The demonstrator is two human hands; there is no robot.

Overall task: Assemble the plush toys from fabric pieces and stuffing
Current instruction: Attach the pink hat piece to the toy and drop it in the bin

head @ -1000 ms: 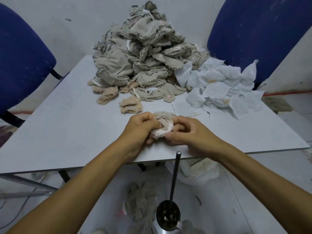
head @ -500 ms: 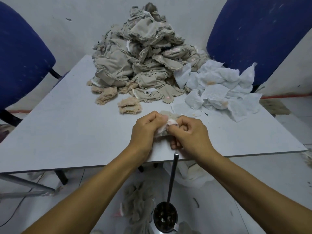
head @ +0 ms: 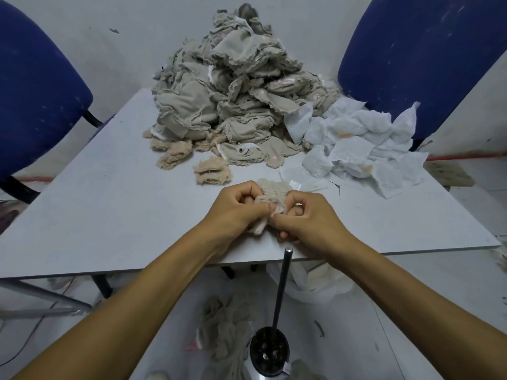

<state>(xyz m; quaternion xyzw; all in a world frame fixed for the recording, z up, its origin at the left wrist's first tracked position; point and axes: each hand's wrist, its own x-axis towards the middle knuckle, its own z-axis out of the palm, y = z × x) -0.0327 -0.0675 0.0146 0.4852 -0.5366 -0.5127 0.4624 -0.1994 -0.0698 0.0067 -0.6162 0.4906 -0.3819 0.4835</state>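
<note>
both hands are working over the near edge of the worktop (head: 115, 215): the left hand (head: 236, 208) and right hand (head: 310, 218) are each pinching the small beige fabric piece (head: 274, 192) with curled fingers (head: 248, 189).

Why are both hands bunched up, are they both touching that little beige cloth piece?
Touching. The head view shows the left hand and right hand both pinching the small beige fabric piece, their fingers curled round it above the table.
</note>
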